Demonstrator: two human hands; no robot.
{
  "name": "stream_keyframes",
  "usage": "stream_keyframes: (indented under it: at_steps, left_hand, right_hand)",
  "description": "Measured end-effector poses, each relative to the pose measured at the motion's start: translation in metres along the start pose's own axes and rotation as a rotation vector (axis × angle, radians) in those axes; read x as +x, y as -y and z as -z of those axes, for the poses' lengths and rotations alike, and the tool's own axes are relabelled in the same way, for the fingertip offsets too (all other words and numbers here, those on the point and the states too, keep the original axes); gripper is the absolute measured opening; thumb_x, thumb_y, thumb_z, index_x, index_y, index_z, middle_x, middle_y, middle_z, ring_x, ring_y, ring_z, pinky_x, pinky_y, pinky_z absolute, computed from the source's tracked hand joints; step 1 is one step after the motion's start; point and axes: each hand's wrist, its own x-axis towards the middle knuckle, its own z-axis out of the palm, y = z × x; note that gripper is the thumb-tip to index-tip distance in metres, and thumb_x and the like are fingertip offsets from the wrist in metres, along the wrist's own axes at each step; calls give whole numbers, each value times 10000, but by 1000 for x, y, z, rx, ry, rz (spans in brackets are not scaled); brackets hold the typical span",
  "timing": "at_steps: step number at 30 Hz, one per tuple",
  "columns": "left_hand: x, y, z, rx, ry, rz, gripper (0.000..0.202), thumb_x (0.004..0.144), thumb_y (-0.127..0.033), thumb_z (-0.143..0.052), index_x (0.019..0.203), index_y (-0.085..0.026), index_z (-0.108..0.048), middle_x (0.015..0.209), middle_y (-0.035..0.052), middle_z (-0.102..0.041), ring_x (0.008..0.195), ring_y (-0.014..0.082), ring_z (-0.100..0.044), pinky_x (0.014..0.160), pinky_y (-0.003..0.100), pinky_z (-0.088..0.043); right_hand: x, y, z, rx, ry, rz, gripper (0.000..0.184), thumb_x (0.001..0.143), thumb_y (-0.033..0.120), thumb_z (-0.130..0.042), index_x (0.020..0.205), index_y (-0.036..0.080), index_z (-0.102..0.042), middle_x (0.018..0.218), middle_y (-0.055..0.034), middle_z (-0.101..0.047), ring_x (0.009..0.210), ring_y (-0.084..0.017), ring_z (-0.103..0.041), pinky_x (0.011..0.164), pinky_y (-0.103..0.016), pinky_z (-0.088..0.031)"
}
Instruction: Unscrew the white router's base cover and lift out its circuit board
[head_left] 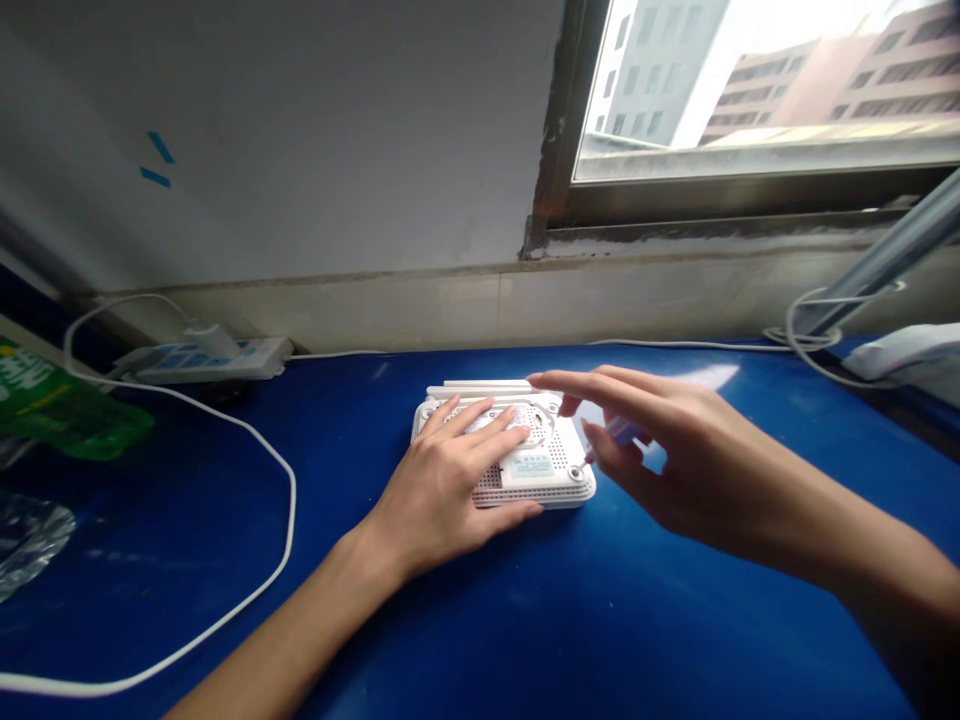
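Observation:
A white router [534,466] lies with its vented, labelled underside up on the blue tabletop, its folded antennas [480,390] along the far edge. My left hand [450,470] rests flat on it, fingers spread over the left and middle of the casing, thumb along the near edge. In my right hand [645,430] is a small screwdriver [621,432] with a pale purple handle, partly hidden by the fingers. Its tip points at the round screw hole [576,473] in the router's near right corner; whether it sits in a screw I cannot tell.
To the left, a white cable [291,500] loops across the table from a power strip [214,358] by the wall. A green bottle [67,410] and crumpled clear plastic [30,540] are at the left edge. A metal pole [877,260] with wound cable stands at right, below the window.

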Motion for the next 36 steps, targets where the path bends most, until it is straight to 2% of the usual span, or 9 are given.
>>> stream_keyframes:
  at_steps: [2,6,12,17,22,24,28,33,36]
  left_hand:
    - [0,0,0,-1,-8,-3,683,899,-534,-807,1490,-240,-630,1559,91,-608,1515,370,-481,1270,641,-345]
    - [0,1,0,-5,4,-4,692,908,-534,-799,1512,-255,-608,1570,71,-595,1522,366,-475,1275,646,-335]
    - [0,4,-1,-11,-6,-13,704,885,-558,-819,1488,-249,-631,1565,87,-600,1513,373,-485,1268,641,-348]
    - [1,6,-1,-23,21,-19,724,891,-595,-798,1504,-255,-616,1556,77,-610,1512,373,-487,1280,641,-326]
    - [2,7,1,-29,11,-18,718,861,-591,-829,1467,-249,-650,1538,97,-625,1505,376,-498,1261,642,-356]
    - [2,8,2,-37,14,-26,720,860,-590,-830,1467,-248,-650,1539,104,-623,1499,371,-507,1258,638,-361]
    - [0,7,4,-39,32,-36,740,872,-580,-825,1500,-249,-618,1571,105,-590,1506,354,-502,1266,626,-355]
    - [-1,6,2,-18,7,-35,703,866,-561,-839,1465,-246,-649,1551,102,-610,1500,372,-506,1255,631,-369]
    - [-2,6,1,-12,-2,-45,696,873,-560,-832,1466,-244,-650,1540,100,-621,1498,372,-509,1258,629,-370]
  right_hand:
    - [0,1,1,7,29,-12,541,980,201,-614,1504,325,-572,1250,-58,-762,910,-193,-758,694,-274,-575]
    - [1,1,-2,5,-25,52,301,1024,259,-631,1314,307,-696,1155,-55,-805,889,-197,-773,704,-272,-573]
    - [-1,5,2,43,32,29,518,948,129,-597,1443,283,-592,1269,-90,-751,998,-224,-758,753,-291,-589]
    - [-1,3,0,30,-42,66,186,1013,230,-651,1183,278,-705,1038,-22,-810,813,-159,-756,689,-246,-546]
    - [-3,3,-2,32,4,50,560,983,142,-591,1512,319,-542,1326,-42,-735,1050,-176,-741,808,-251,-574]
    - [-3,2,-2,31,16,44,533,972,168,-614,1483,309,-567,1311,-41,-734,1059,-187,-737,816,-264,-576]
    - [-2,0,-5,-27,-53,98,274,1001,239,-672,1269,292,-685,1138,-26,-791,910,-177,-761,740,-261,-562]
    - [-2,2,-6,33,-10,79,570,951,111,-601,1490,290,-551,1313,-59,-735,1050,-199,-744,800,-267,-583]
    - [-3,3,-6,6,-22,80,453,969,183,-647,1411,272,-604,1267,-59,-754,1001,-198,-752,779,-272,-582]
